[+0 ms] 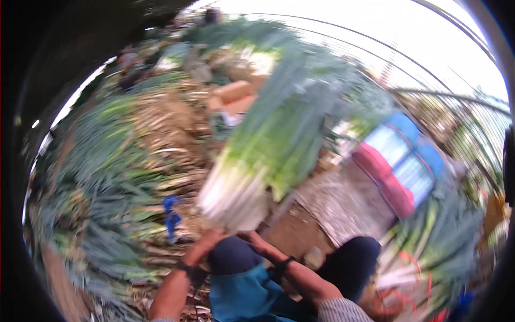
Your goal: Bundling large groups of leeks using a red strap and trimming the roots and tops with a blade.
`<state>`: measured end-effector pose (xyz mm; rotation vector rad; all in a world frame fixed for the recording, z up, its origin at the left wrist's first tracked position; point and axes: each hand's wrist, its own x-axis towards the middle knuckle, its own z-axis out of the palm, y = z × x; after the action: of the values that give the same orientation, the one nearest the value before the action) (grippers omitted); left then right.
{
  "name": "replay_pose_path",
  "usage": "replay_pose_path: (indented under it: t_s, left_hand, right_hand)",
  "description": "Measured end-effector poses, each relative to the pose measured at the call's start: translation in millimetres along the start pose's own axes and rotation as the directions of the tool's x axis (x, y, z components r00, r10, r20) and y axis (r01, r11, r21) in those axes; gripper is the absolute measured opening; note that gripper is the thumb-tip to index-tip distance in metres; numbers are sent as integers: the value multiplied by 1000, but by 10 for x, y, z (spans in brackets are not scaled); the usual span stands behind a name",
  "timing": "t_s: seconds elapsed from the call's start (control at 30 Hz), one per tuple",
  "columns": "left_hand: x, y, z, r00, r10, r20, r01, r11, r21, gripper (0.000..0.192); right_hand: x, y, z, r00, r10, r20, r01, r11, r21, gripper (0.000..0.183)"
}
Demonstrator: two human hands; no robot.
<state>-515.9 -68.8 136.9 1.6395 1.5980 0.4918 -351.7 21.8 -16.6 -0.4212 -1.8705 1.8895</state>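
Note:
A thick pile of leeks (269,145) lies in front of me, its white shanks toward my knees and its green leaves pointing away. My left hand (213,237) is at the near end of the shanks, partly hidden by my raised knee. Close by, on the other side of the knee, my right hand (250,238) is also near the shank ends. Both hands are blurred, and whether their fingers grip anything cannot be made out. Dark bands circle both wrists. A blue strip (172,217) lies to the left of the pile.
Many soil-covered leeks (169,124) lie along the left. On the right, two strapped bundles (398,149) with red and blue ends rest on a pale sheet (334,201). Red-orange twine (396,300) lies by trimmed leeks (418,245). An open cardboard box (233,96) stands beyond.

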Motion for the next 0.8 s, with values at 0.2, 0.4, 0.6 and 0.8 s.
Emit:
replay_pose_path:
  t_s: [0.2, 0.4, 0.6, 0.8]
  left_hand:
    - [11, -766, -46, 973, -64, -223, 39, 993, -113, 21]
    - [88, -66, 22, 998, -51, -26, 42, 963, -268, 23]
    - [-139, -19, -33, 981, -70, -182, 22, 967, -254, 33]
    - [26, -434, -125, 996, -36, -77, 12, 955, -296, 22]
  right_hand:
    - [289, -352, 291, 993, -101, -65, 98, 994, -48, 36]
    - [379, -435, 110, 937, -350, -7, 300, 814, -497, 26]
    - [634, -480, 175, 886, -447, 121, 399, 607, -687, 19]
    - [456, -422, 202, 982, -185, -20, 143, 818, -557, 26]
